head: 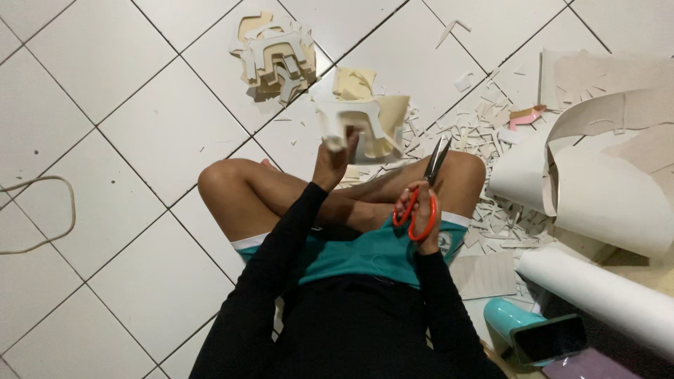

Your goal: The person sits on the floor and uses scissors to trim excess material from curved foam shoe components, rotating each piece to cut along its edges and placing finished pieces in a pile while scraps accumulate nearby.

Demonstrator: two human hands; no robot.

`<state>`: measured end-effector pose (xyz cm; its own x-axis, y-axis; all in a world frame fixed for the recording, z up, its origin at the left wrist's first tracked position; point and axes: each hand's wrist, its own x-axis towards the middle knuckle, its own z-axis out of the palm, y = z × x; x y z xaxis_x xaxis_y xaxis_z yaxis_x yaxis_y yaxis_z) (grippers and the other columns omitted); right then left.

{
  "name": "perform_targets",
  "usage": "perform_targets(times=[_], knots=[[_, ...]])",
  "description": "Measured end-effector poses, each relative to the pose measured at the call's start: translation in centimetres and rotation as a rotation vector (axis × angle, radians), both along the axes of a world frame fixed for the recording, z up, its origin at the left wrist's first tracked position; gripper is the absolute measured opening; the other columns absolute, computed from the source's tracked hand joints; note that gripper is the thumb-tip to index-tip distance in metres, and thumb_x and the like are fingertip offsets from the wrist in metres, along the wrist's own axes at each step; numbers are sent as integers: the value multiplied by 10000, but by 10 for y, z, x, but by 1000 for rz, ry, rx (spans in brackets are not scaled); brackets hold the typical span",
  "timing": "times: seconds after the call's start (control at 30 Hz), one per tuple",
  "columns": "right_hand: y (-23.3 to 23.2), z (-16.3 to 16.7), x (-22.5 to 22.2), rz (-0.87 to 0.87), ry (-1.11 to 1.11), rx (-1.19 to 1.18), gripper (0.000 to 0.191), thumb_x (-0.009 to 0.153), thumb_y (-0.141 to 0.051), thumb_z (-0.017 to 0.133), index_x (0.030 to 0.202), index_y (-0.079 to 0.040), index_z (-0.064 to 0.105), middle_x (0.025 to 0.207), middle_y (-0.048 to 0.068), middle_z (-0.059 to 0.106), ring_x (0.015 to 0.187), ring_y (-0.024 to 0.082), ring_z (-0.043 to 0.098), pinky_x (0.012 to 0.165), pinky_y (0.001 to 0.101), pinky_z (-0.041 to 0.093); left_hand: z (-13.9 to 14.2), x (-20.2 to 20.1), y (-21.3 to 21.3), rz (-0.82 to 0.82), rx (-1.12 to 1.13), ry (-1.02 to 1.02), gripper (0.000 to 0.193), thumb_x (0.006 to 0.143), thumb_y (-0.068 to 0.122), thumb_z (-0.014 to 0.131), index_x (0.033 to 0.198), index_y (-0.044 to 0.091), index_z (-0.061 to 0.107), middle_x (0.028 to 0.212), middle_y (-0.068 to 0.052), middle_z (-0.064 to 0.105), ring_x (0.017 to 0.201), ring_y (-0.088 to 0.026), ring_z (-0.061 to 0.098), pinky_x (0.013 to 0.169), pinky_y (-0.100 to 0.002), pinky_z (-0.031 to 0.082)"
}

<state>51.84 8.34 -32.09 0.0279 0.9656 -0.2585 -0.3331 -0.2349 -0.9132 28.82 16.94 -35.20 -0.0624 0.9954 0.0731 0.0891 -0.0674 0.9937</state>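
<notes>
matt cream card cutout (358,130), glossy orange plastic-handled metal scissors (421,196), smooth glossy white floor tiles (140,126).

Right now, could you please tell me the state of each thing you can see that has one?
Left hand: raised, fingers shut on a white cut-out.
Cut-out: held up, blurred.
Right hand: fingers in the scissors' handles.
Scissors: blades nearly closed, pointing up.
Pile: cut shapes stacked on the floor.
Sheet: curled, partly unrolled.
Roll: rolled up.
Phone: screen dark.
</notes>
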Motion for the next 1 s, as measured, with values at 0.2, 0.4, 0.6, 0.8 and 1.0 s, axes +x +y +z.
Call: perform_targets(times=[0.2,0.4,0.6,0.8,1.0], knots=[[37,32,-23,29,-183,95,252,973,-228,689,1090,-16,617,886,36,659,709,105,611,628,235,516,24,-24,-38,0,-124,-454,323,1051,187,640,1298,-22,653,839,45,591,719,-29,490,605,-182,410],[44,58,-60,107,-192,252,266,970,-132,774,1124,-10,594,867,-18,616,711,48,548,600,205,445,18,6,-89,94,-307,-982,267,1019,63,646,1267,-27,603,1086,-79,709,1012,-157,682,893,-295,574],[38,57,-75,119,-153,187,324,961,-185,723,1212,-41,577,775,-26,590,559,46,517,489,209,407,32,22,-60,252,-8,-1020,269,1131,146,672,1296,-33,559,1124,-72,595,1015,-167,578,854,-328,485],[11,50,-74,295,-83,133,344,1006,-284,670,1140,18,574,769,16,637,540,69,536,468,219,423,69,-7,-32,271,99,-1233,308,1049,98,641,1340,32,566,1226,-66,656,1100,-162,648,964,-329,561],[-12,66,-84,390,-360,192,417,1020,-398,614,1159,-5,618,752,-19,547,590,34,518,499,201,423,58,-11,-38,268,151,-1093,208,1029,0,676,1233,-41,678,1231,-118,696,1154,-181,658,1027,-294,539]])
